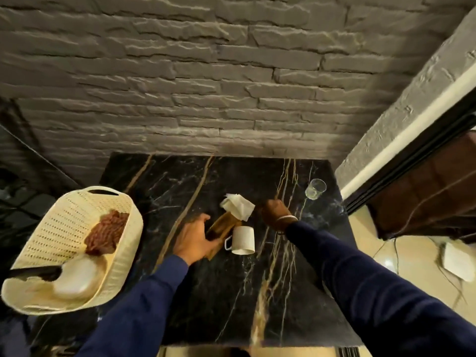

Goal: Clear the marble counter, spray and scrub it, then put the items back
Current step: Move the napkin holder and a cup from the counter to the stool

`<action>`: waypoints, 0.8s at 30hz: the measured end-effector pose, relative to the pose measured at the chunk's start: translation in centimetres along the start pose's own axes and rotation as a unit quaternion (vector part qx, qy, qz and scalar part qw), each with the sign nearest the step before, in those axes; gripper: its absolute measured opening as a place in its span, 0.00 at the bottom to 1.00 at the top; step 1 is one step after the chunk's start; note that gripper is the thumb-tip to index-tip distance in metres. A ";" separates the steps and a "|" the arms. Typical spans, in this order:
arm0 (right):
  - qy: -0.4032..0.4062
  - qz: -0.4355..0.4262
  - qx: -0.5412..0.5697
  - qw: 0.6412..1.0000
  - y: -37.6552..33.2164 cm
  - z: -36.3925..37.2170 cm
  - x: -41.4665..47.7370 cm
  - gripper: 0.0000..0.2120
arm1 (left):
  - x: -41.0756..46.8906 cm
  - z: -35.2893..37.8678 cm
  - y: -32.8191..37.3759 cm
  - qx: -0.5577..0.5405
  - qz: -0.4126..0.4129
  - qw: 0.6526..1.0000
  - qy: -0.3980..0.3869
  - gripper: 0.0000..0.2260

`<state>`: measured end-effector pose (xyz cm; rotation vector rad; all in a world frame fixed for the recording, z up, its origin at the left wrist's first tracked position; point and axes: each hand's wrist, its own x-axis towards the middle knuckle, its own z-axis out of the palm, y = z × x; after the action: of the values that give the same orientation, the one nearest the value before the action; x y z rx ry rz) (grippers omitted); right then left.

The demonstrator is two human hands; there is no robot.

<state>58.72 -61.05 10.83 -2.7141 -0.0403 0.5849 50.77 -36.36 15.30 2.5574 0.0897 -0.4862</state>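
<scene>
The black marble counter (231, 292) has gold and white veins. At its middle lies a wooden tissue holder (223, 225) with white tissue (238, 206) sticking out of its far end. My left hand (194, 240) is closed around the holder's near end. My right hand (277, 213) is curled beside the tissue with its thumb at the tissue's right edge; its fingers are hidden. A white mug (243, 239) stands just right of the holder, touching it. A clear glass (315, 189) stands near the far right corner.
A cream woven basket (121, 253) sits at the counter's left edge, holding a brown cloth (108, 233) and a white bottle (77, 279). A stone wall backs the counter. To the right are a doorway and a tiled floor with cables.
</scene>
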 end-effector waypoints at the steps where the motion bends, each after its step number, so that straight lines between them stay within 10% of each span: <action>1: 0.005 0.001 0.014 1.000 0.4 0.4 1.2 0.12 | 0.7 0.4 0.2 0.003 -0.011 1.000 -0.017 0.38; 5: 0.035 -0.030 0.062 0.997 0.1 1.2 5.4 0.21 | 2.7 2.9 -0.6 -0.001 -0.049 0.998 -0.050 0.46; 11: 0.027 -0.065 0.011 0.997 -1.0 3.6 8.8 0.34 | 2.1 4.9 -1.6 -0.009 -0.080 0.996 0.032 0.28; 19: 0.004 -0.064 0.107 0.992 -3.0 2.4 9.1 0.19 | 1.9 4.0 -1.2 -0.044 -0.094 0.992 0.076 0.22; 24: -0.016 -0.238 0.125 0.963 -6.1 -3.0 5.8 0.12 | 1.7 2.3 -0.8 -0.063 -0.085 0.990 0.098 0.22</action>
<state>65.55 -55.81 13.29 -2.3287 -0.5693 0.4501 51.53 -36.95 12.48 2.4782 0.3985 -0.2797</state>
